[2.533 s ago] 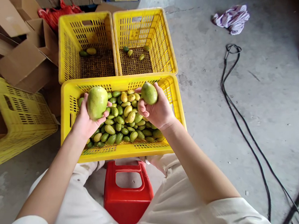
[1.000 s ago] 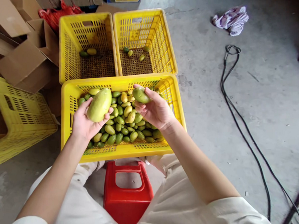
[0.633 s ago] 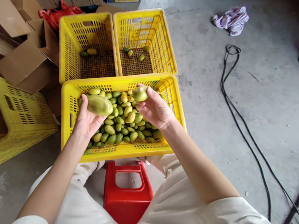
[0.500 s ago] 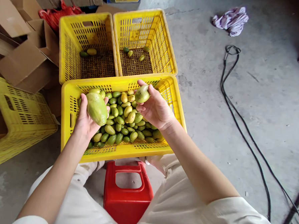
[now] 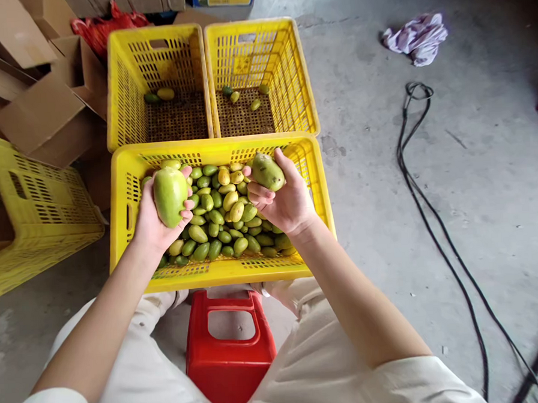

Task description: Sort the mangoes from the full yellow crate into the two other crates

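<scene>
My left hand (image 5: 155,222) holds a large pale-green mango (image 5: 170,196) upright, fingers wrapped round its far side. In my right hand (image 5: 291,200) is a smaller green mango (image 5: 267,171) with dark specks, gripped between thumb and fingers. Both hands are over the front yellow crate (image 5: 219,278), apart from each other. Inside that crate lies a heap of small green and yellowish mangoes (image 5: 214,231), partly hidden by my hands and forearms.
Behind stand two yellow crates, the back left crate (image 5: 114,89) and the back right crate (image 5: 308,79), each with a few mangoes. Cardboard boxes (image 5: 39,117) and another yellow crate (image 5: 48,219) are at left. A red stool (image 5: 230,372), black cable (image 5: 424,199) and cloth (image 5: 418,37) are around.
Both mangoes have been turned over in my hands. The left one went sideways, then back upright; the right one now shows its specked side. Both hands stay above the front crate.
</scene>
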`<action>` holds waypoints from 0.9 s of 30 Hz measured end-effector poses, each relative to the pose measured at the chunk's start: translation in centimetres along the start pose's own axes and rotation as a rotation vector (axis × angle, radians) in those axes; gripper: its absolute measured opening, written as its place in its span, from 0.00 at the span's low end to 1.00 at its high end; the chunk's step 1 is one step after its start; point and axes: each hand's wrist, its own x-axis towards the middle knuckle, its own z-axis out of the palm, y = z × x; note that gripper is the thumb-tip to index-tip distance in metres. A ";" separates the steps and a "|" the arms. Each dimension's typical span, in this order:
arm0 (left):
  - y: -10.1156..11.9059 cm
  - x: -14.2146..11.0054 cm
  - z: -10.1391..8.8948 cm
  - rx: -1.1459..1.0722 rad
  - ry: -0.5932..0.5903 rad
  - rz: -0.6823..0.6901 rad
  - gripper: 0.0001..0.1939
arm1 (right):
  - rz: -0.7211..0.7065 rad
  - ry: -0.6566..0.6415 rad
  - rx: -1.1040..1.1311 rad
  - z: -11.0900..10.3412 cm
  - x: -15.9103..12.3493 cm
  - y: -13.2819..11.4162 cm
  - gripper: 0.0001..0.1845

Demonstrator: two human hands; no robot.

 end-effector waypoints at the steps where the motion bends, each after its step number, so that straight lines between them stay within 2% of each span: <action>1: 0.0 0.0 0.1 0.032 0.015 0.013 0.25 | -0.013 0.001 0.011 0.0 0.0 0.1 0.20; 5: -0.7 0.6 -0.5 0.168 0.075 0.056 0.24 | -0.086 0.028 0.015 -0.3 0.1 0.5 0.12; 9: -1.6 1.2 -1.7 0.189 0.050 0.062 0.26 | -0.102 0.027 -0.024 -0.8 0.3 0.8 0.11; 13: -1.7 1.2 -2.2 0.197 0.049 0.079 0.11 | -0.097 0.036 -0.018 -1.1 0.6 1.0 0.10; 15: -1.7 1.0 -2.2 0.209 0.053 0.095 0.07 | -0.101 0.071 -0.031 -1.1 0.7 1.1 0.09; 18: -1.7 0.8 -2.3 0.240 0.013 0.096 0.09 | -0.117 0.076 -0.031 -1.3 0.7 1.2 0.11; 23: -1.7 1.2 -3.0 0.319 -0.098 0.121 0.20 | -0.107 0.042 -0.019 -1.2 0.7 1.3 0.14; 25: -1.7 1.5 -3.2 0.300 -0.076 0.143 0.19 | -0.094 0.061 -0.037 -1.1 0.6 1.4 0.16; 27: -1.8 1.7 -3.1 0.256 -0.040 0.162 0.13 | -0.077 0.079 -0.038 -1.0 0.5 1.5 0.18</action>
